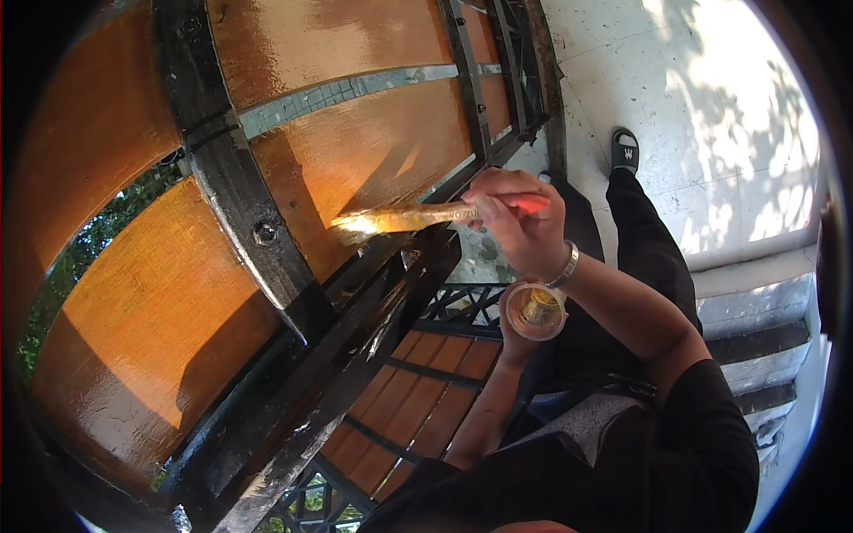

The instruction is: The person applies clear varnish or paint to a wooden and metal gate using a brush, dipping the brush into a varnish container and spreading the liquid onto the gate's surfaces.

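A paintbrush (426, 215) with a red handle end is gripped in my right hand (520, 222), its wet bristles pointing left. The bristle tip is at the lower part of a glossy orange-brown wooden panel (355, 151); whether it touches the wood I cannot tell. Below my right hand, my left hand (518, 333) holds a clear plastic cup (536, 311) with a little yellowish liquid in it. Most of the left fingers are hidden behind the cup. A dark metal bar (240, 191) with a bolt crosses the panels left of the brush.
Dark metal rails (355, 311) run diagonally beneath the panels. Lower down is a slatted brown wooden surface (413, 400) in a dark frame. Pale floor (711, 115) with leaf shadows lies at the right, above steps (755, 346). A sandaled foot (625, 151) rests there.
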`<action>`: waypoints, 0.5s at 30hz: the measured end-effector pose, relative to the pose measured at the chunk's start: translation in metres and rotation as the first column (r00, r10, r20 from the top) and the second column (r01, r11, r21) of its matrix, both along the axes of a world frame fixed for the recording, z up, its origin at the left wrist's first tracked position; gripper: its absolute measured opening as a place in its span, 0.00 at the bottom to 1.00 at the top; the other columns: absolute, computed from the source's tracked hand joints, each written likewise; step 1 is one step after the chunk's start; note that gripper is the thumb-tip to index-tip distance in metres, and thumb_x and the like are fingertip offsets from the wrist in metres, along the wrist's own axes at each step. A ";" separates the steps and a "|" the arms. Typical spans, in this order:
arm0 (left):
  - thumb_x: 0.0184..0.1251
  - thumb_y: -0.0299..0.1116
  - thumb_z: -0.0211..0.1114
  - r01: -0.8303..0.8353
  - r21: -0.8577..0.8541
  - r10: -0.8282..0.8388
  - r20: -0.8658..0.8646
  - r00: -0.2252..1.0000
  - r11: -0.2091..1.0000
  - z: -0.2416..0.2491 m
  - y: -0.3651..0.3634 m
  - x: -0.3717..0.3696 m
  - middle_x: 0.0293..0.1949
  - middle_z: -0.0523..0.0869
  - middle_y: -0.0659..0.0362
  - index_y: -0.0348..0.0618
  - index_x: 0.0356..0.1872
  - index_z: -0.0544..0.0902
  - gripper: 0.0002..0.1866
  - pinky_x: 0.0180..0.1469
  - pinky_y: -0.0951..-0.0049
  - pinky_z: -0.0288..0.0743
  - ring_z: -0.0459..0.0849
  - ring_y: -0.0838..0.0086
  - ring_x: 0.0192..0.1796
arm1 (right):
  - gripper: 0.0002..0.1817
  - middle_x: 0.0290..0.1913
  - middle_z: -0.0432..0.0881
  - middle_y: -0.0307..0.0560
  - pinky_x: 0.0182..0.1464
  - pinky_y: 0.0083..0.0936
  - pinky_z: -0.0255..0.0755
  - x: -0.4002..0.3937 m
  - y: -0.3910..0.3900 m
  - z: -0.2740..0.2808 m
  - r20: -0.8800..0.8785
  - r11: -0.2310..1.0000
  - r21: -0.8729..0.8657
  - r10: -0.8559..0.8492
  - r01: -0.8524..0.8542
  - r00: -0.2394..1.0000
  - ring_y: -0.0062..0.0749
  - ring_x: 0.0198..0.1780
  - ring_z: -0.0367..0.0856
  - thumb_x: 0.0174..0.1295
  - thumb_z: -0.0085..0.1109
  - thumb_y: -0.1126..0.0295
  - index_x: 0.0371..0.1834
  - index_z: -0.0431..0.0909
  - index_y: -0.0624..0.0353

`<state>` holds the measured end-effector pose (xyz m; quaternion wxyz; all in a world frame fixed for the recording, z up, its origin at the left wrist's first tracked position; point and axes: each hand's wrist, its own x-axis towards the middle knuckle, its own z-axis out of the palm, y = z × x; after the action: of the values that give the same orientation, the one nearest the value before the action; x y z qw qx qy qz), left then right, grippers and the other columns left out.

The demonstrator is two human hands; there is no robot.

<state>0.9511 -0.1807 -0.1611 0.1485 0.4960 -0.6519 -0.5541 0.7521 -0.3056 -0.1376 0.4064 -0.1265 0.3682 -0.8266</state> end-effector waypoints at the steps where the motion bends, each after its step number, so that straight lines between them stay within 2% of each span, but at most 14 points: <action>1: 0.43 0.27 0.84 0.000 0.006 0.000 0.003 1.000 1.000 -0.003 0.000 0.000 0.64 0.71 0.47 0.43 0.65 0.59 0.49 0.67 0.56 0.73 0.72 0.57 0.67 | 0.05 0.34 0.86 0.45 0.34 0.17 0.77 0.003 0.000 -0.013 0.060 0.994 0.090 0.061 -0.066 0.996 0.21 0.32 0.85 0.67 0.61 0.74 0.41 0.80 0.63; 3: 0.43 0.27 0.84 0.015 0.005 -0.014 -0.163 0.986 1.000 -0.011 -0.002 -0.002 0.64 0.72 0.47 0.43 0.65 0.60 0.49 0.67 0.57 0.73 0.73 0.57 0.67 | 0.07 0.33 0.87 0.44 0.35 0.17 0.78 0.010 -0.002 -0.064 0.008 0.972 0.234 0.023 -0.025 1.000 0.21 0.34 0.86 0.68 0.61 0.71 0.41 0.80 0.63; 5: 0.44 0.28 0.84 0.020 -0.006 -0.020 -0.146 0.989 1.000 -0.013 -0.002 -0.002 0.63 0.72 0.47 0.43 0.65 0.60 0.48 0.68 0.56 0.73 0.74 0.57 0.66 | 0.07 0.32 0.87 0.43 0.36 0.17 0.78 0.008 0.000 -0.107 0.006 0.957 0.289 -0.014 0.012 1.000 0.21 0.34 0.86 0.67 0.61 0.70 0.41 0.80 0.63; 7: 0.44 0.28 0.84 0.027 -0.016 -0.029 -0.125 0.992 0.999 -0.011 -0.001 0.001 0.63 0.72 0.47 0.43 0.65 0.60 0.48 0.68 0.56 0.72 0.74 0.57 0.66 | 0.06 0.33 0.87 0.44 0.36 0.19 0.78 0.005 0.009 -0.142 -0.284 0.885 0.460 0.072 0.070 0.956 0.23 0.33 0.87 0.66 0.63 0.70 0.41 0.81 0.61; 8: 0.44 0.28 0.84 0.044 -0.008 -0.045 -0.108 0.993 0.999 -0.011 -0.001 0.002 0.63 0.72 0.47 0.44 0.65 0.59 0.48 0.68 0.54 0.71 0.73 0.56 0.67 | 0.06 0.33 0.87 0.44 0.36 0.19 0.78 0.004 0.012 -0.147 -0.284 0.884 0.462 0.071 0.071 0.956 0.23 0.33 0.87 0.66 0.63 0.70 0.41 0.81 0.61; 10: 0.44 0.29 0.84 0.064 0.000 -0.064 -0.097 0.993 0.998 -0.013 -0.002 0.001 0.63 0.71 0.48 0.45 0.65 0.59 0.48 0.69 0.53 0.70 0.72 0.55 0.67 | 0.06 0.34 0.86 0.45 0.37 0.21 0.78 0.000 0.016 -0.156 -0.496 0.861 0.483 0.121 0.157 0.860 0.27 0.33 0.87 0.64 0.64 0.71 0.40 0.81 0.61; 13: 0.44 0.29 0.84 0.052 0.026 -0.049 -0.103 0.993 0.998 -0.014 -0.001 0.001 0.64 0.71 0.48 0.45 0.65 0.59 0.48 0.69 0.53 0.70 0.72 0.55 0.68 | 0.06 0.33 0.86 0.44 0.38 0.22 0.77 0.000 0.020 -0.140 -0.546 0.872 0.445 0.084 0.204 0.834 0.31 0.33 0.87 0.63 0.65 0.72 0.40 0.81 0.60; 15: 0.44 0.28 0.84 0.045 -0.007 -0.045 -0.148 0.988 0.999 -0.013 -0.002 -0.003 0.64 0.72 0.47 0.43 0.65 0.59 0.49 0.68 0.56 0.72 0.73 0.56 0.67 | 0.05 0.33 0.85 0.44 0.37 0.21 0.77 -0.002 0.022 -0.103 -0.508 0.911 0.380 0.064 0.157 0.859 0.30 0.32 0.86 0.62 0.65 0.73 0.40 0.81 0.60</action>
<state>0.9486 -0.1831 -0.1738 0.1848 0.4383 -0.6510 -0.5916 0.7497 -0.2840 -0.2408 0.2912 -0.2439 0.6300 -0.6774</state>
